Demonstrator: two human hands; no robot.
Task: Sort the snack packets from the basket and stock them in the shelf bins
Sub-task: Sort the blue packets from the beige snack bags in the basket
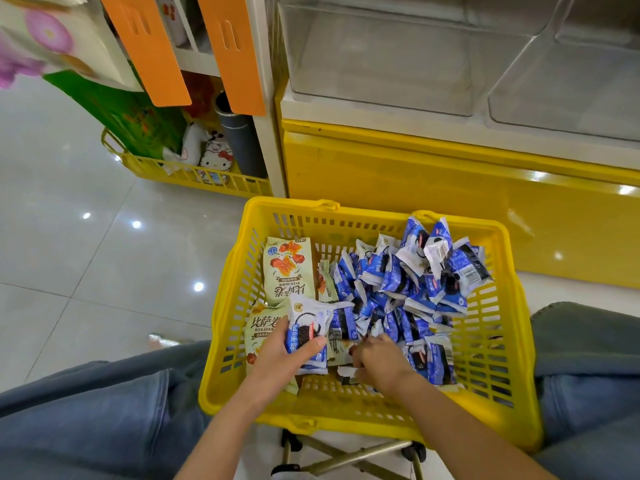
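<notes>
A yellow plastic basket (498, 344) stands in front of me between my knees. It holds several blue-and-white cookie packets (408, 289) heaped at its right and cream-green snack packets (289, 268) at its left. My left hand (280, 355) grips a small stack of blue-and-white packets (306, 332) near the basket's front left. My right hand (381, 362) reaches into the pile just right of it, fingers curled down among the packets; what they hold is hidden. Clear shelf bins (381, 64) sit above and behind the basket.
The bins rest on a yellow shelf base (415, 174). At the left, a second yellow basket (194, 174) on the tiled floor holds plush toys and a grey tube. Orange panels (149, 46) hang on the white rack above it. A folding stand (346, 452) supports my basket.
</notes>
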